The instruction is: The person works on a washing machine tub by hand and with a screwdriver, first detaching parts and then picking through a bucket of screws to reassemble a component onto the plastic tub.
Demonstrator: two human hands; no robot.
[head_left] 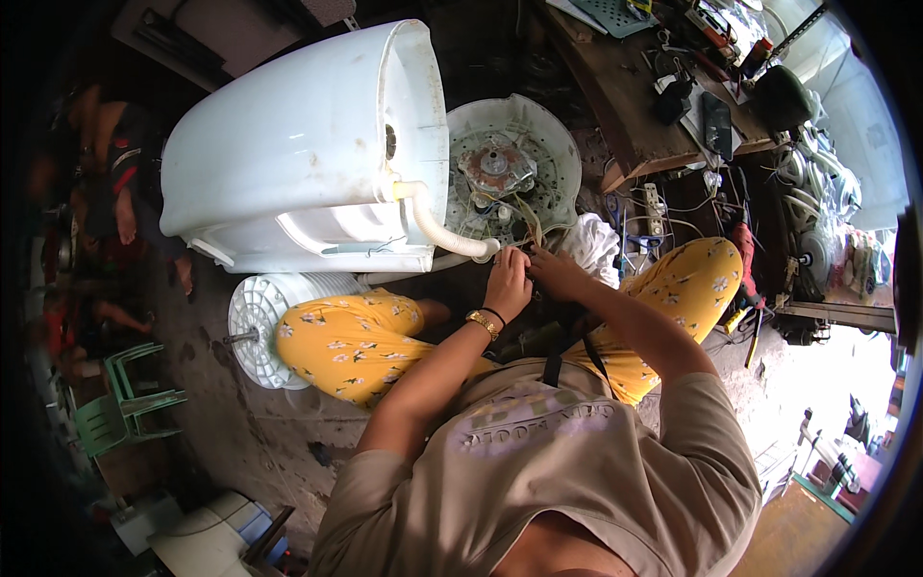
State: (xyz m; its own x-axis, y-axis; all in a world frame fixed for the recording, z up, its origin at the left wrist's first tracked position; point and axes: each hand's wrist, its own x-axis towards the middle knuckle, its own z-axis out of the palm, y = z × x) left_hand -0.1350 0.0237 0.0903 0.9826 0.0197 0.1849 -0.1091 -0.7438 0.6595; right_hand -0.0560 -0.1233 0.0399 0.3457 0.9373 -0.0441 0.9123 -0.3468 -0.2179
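Note:
My left hand point(510, 281) and my right hand point(558, 273) are close together between my knees, fingers bent in a pinch. A bundle of thin wires point(532, 223) runs from the round washing machine base point(567, 163) down to my right fingertips, which close on it. What my left fingers hold is too small to make out. Just beyond them ends a cream drain hose point(437, 231), which comes out of a large white washing machine body point(279, 144) lying on its side. In the base sits a rusty metal motor or gear unit point(497, 168).
A ribbed white drum point(258, 332) lies by my left knee. White cloth point(592, 248) is bunched beside the base. At right are a wooden table point(625, 115) with a phone point(716, 125), a power strip point(655, 207) and a red power tool point(745, 255). Green chair point(120, 404) and another person point(125, 207) at left.

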